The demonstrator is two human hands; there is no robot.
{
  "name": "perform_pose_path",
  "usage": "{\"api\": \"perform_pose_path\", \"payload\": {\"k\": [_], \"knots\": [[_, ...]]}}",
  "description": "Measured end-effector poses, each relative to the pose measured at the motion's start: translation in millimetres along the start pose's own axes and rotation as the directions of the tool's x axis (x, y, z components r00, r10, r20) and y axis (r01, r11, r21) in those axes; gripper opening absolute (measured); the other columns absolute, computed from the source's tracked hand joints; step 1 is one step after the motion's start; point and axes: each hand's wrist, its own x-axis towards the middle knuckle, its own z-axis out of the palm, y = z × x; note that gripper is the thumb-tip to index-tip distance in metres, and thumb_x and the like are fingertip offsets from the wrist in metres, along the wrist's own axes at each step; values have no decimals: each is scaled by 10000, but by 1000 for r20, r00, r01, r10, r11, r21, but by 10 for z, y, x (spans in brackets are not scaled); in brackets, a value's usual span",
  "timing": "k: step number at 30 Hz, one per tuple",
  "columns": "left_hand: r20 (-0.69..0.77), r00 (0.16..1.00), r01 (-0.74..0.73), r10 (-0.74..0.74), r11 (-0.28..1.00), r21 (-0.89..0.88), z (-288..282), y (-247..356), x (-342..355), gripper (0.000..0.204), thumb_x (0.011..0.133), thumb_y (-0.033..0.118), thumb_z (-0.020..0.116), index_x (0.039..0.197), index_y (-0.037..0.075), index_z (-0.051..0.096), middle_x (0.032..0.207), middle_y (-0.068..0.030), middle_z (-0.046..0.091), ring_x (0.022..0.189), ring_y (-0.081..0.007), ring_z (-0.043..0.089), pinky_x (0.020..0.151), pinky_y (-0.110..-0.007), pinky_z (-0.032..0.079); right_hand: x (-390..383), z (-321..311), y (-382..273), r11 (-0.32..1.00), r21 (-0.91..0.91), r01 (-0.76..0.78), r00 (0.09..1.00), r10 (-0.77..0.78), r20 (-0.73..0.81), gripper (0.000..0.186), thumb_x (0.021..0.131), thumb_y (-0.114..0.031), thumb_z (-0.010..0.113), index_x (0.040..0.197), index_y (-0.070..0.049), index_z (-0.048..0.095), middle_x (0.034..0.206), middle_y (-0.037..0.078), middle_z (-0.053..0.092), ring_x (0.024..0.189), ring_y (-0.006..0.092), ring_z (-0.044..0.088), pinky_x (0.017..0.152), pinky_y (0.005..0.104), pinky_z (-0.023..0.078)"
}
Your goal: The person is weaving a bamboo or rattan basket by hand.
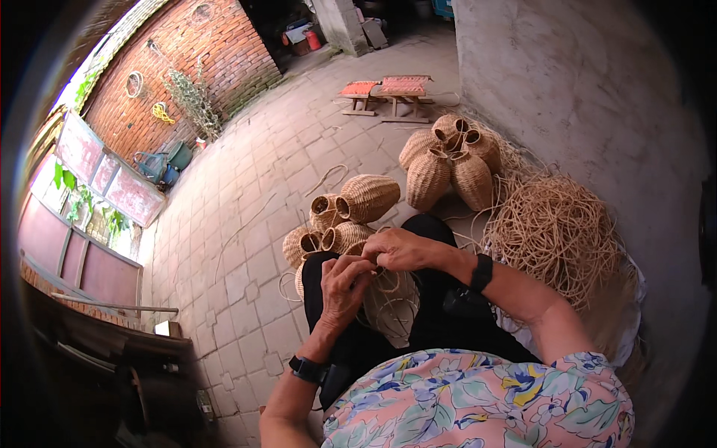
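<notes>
Left hand (345, 287): fingers curled, tips close to the right's; can't tell if gripping.
Right hand (399, 250): fingers bent down to same spot; pinch hidden, can't tell.
Strands (390, 289): thin loops right under both hands, between the knees (429, 228); probably there so legs steady them.
Pile (553, 235): tangled strands, right of right hand; likely stock within reach.
Near baskets (370, 199): just beyond hands, some tipped over; mouths dark, contents unclear.
Far baskets (428, 179): beyond right hand, clustered, mouths together; contents unclear.
</notes>
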Motion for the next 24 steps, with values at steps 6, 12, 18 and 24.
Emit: {"api": "perform_pose_path", "payload": {"k": [6,12,18,24], "knots": [[-117,953,-232,280,920,315,10,0,-12,234,681,106,744,898,184,708,879,12,574,840,-185,553,796,-363,375,44,-67,-1,977,200,-78,980,39,193,345,763,-85,522,1047,33,678,857,111,687,821,183,629,764,317,489],[-83,923,-332,375,888,319,18,-39,-45,282,653,99,734,913,206,707,860,25,573,790,-162,545,766,-354,375,18,-73,31,922,372,-105,969,11,246,257,816,-72,577,1031,16,688,876,65,687,810,119,601,748,285,481],[-113,942,-280,316,926,255,21,-46,-52,264,685,80,729,926,183,699,888,20,612,788,-177,558,781,-358,377,-16,-100,-101,804,537,-253,967,207,147,108,915,-102,556,989,-40,606,863,40,673,709,59,573,613,214,448],[-106,983,142,-147,988,-58,76,32,-39,106,816,91,712,916,124,701,851,-10,670,802,-184,585,844,-363,359,-57,-130,-98,565,824,-45,924,338,-181,94,969,-151,543,1025,-80,518,796,11,602,606,31,507,526,166,391]]}}
